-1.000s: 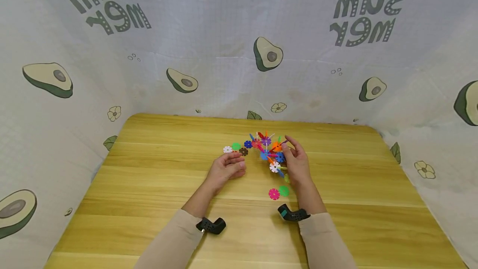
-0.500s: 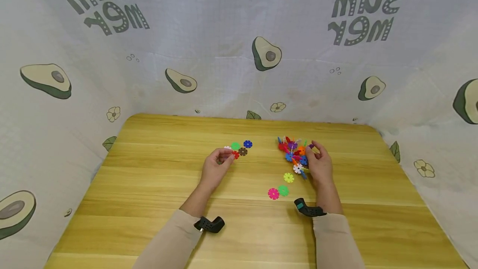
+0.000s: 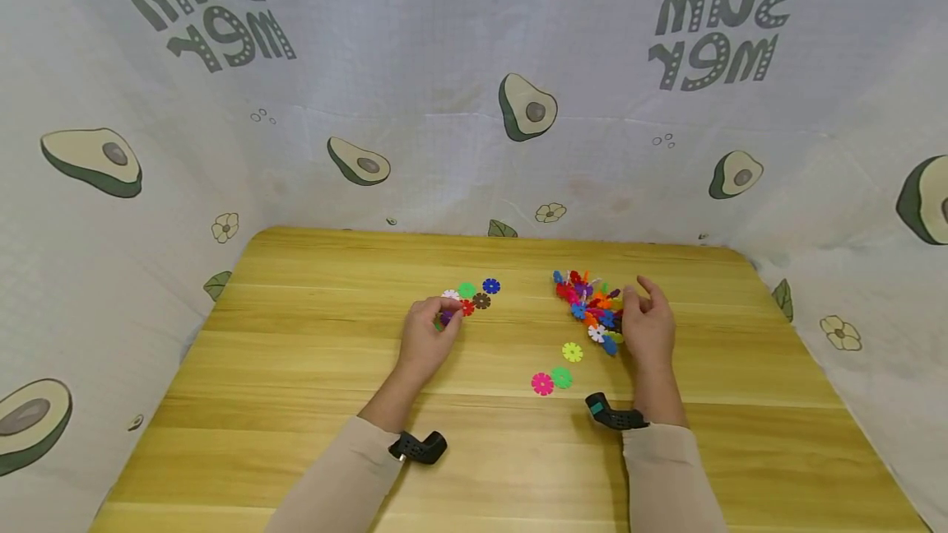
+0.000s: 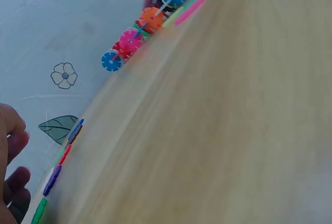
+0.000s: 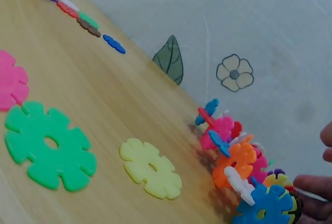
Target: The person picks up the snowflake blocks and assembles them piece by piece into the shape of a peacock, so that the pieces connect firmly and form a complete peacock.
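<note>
A cluster of interlocking flower-shaped plastic discs [image 3: 581,308] stands on the right half of the table, in several colours. My right hand [image 3: 649,323] is at its right side, fingertips extended close against it; the right wrist view shows its fingers [image 5: 314,186] beside the blue disc [image 5: 264,206]. My left hand [image 3: 427,340] hovers over loose discs on the left, bent fingers apart from the thumb in the left wrist view, holding nothing. Beneath or beside it lie a purple disc [image 4: 52,180], a green disc [image 4: 39,211] and a red disc [image 3: 467,308].
Near the left hand also lie a white disc [image 3: 449,294], a light green disc [image 3: 467,289], a brown disc [image 3: 481,300] and a blue disc [image 3: 491,285]. Yellow [image 3: 573,352], green [image 5: 51,146] and pink discs [image 3: 542,384] lie nearer the front. A printed curtain [image 3: 444,64] hangs behind the table.
My right hand has moved the cluster rightward, and its fingers have since shifted slightly away. My left hand has drawn a little left; the purple disc under it has come into view.
</note>
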A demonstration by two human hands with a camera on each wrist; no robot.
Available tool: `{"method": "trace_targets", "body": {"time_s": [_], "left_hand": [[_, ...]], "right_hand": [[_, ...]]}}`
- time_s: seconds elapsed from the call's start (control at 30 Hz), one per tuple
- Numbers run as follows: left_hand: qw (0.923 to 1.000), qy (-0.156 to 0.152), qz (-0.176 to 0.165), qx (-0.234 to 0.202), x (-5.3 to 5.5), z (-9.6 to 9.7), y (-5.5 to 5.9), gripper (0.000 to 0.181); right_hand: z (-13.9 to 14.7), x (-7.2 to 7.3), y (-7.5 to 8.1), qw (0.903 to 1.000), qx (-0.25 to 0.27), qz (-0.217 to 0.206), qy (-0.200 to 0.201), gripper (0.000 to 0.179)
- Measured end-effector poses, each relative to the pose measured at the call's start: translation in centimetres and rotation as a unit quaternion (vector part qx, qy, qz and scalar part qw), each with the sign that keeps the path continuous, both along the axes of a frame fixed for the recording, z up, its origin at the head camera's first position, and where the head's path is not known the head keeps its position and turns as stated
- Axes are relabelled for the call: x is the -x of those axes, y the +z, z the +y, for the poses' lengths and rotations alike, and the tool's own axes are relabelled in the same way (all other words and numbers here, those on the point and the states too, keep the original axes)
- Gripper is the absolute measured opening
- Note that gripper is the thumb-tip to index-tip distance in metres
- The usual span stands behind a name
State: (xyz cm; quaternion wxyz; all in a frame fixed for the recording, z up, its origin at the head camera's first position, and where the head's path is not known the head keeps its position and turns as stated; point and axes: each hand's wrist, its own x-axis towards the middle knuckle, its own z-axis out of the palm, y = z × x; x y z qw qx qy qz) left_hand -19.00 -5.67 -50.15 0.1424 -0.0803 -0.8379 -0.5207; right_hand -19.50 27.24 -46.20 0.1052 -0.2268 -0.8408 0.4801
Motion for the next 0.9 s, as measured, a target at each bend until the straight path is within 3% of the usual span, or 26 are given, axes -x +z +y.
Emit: {"method": "trace_targets", "body": {"time_s": [0.2,0.27,0.4,0.5,0.57,0.63,0.7,0.83,0.9], "left_hand": [[0.9969,-0.019,0.017,0.074,-0.3,0.3,-0.2,0.012],[0.9939,-0.041,0.018,0.1,-0.6,0.5,-0.1,0.014],[0.9773,-0.121,0.029,0.171,-1.3,1.4,0.0,0.018],[0.9644,-0.159,0.041,0.207,-1.7,2.0,0.0,0.02],[0.9642,-0.151,0.04,0.214,-1.8,2.2,0.0,0.019],[0.9705,-0.124,0.033,0.204,-1.8,2.2,0.0,0.017],[0.9785,-0.093,0.028,0.182,-1.8,2.2,0.0,0.015],[0.9897,-0.05,0.031,0.131,-1.6,2.1,-0.1,0.013],[0.9929,-0.036,0.038,0.106,-1.6,2.1,-0.2,0.013]], "right_hand": [[-1.0,0.1,0.3,0.9967,0.031,0.075,0.003,0.049],[-1.5,0.1,0.3,0.9935,0.041,0.105,0.017,0.046],[-3.1,0.2,0.2,0.9823,0.073,0.167,0.044,0.041],[-4.8,0.2,-0.1,0.9632,0.122,0.228,0.074,0.036],[-6.0,0.1,-0.5,0.9458,0.161,0.261,0.106,0.033],[-7.1,0.1,-1.2,0.9357,0.179,0.27,0.14,0.03],[-7.9,0.0,-1.9,0.9368,0.178,0.254,0.163,0.029],[-9.3,-0.1,-3.1,0.9492,0.178,0.193,0.174,0.03],[-10.0,-0.2,-3.5,0.9477,0.2,0.18,0.171,0.031]]}}
